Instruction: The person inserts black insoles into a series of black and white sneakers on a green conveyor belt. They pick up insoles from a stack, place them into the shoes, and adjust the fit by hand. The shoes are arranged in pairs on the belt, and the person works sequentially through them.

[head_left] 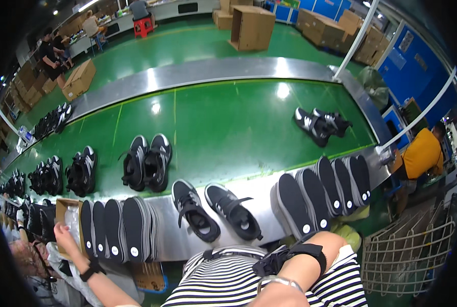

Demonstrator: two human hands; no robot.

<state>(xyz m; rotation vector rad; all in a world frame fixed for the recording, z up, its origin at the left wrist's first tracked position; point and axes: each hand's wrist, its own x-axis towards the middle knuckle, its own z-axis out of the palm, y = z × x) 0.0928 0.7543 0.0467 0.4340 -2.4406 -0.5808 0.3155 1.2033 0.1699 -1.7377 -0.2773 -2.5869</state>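
At the left, my left hand [66, 238] is beside an open cardboard box [61, 210] with crumpled clear wrapping inside. Its fingers look loosely bent and apart, with nothing visible in them. My right arm is bent across my striped top, and only the back of my right hand [279, 298] shows at the lower edge; its fingers are out of frame. In front of me on the metal ledge [175, 245] stand a left black sneaker [193, 210] and a right black sneaker [233, 211], straps loose. Stacks of black insoles flank them, a left stack [118, 230] and a right stack [300, 204].
Beyond the ledge runs a green conveyor belt [213, 128] with a nearby sneaker pair [146, 163], a far-right pair [320, 125] and several more at left. A metal wire rack [407, 256] and a person in yellow [420, 153] are at right. Cartons [254, 28] stand beyond.
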